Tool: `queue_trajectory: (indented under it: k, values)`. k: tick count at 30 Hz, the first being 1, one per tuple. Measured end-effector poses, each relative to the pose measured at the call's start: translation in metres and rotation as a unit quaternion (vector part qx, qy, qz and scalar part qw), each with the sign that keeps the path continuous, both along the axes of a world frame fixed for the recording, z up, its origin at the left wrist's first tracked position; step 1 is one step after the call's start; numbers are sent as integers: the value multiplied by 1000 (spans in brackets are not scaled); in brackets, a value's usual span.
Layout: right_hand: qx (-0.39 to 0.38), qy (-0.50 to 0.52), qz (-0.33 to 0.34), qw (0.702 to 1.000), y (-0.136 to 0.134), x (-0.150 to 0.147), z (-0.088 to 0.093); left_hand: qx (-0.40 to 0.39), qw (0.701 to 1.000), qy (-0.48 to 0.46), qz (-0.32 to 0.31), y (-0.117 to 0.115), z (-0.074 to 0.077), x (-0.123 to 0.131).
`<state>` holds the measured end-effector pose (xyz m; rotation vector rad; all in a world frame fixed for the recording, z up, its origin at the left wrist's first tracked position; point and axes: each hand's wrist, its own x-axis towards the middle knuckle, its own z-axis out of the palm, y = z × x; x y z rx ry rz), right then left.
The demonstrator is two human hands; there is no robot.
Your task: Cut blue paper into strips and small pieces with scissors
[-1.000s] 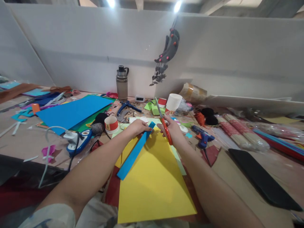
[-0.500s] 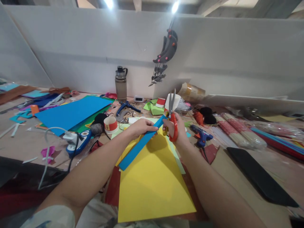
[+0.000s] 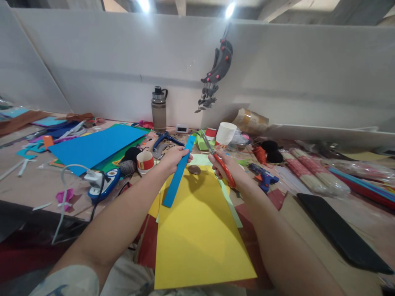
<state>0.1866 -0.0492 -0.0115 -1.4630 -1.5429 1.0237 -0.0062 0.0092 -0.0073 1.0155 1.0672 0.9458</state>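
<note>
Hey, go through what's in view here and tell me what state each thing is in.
Blue strip: pinched in the left hand, apart from the scissors
Scissors: in the grip of the right hand, blades pointing away
Yellow sheet: lying below the blue strip
Bottle: upright, capped
White cups: nested in a stack
Glue gun: lying on its side
Power strip: plug inserted
Stick bundles: wrapped
Gray ornament: hanging

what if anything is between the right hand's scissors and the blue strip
Nothing visible: open space separates the scissors from the blue strip in the left hand. A brown round piece shows lower, between the hands.
</note>
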Motion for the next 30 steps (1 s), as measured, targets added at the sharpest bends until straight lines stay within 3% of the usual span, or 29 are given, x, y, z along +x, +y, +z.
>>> queue_trajectory:
  k: [5, 14, 30]
  values:
    - [-18, -107, 54, 993, -9, 1, 10, -5, 1000, -12, -1, 4, 3, -5]
    - [-42, -103, 108, 988, -10, 4, 12, 24, 991, 7, -135, 14, -5, -19]
    - [-89, -74, 112, 987, -19, -1, 26, -5, 991, 35, -130, 10, 2, -20]
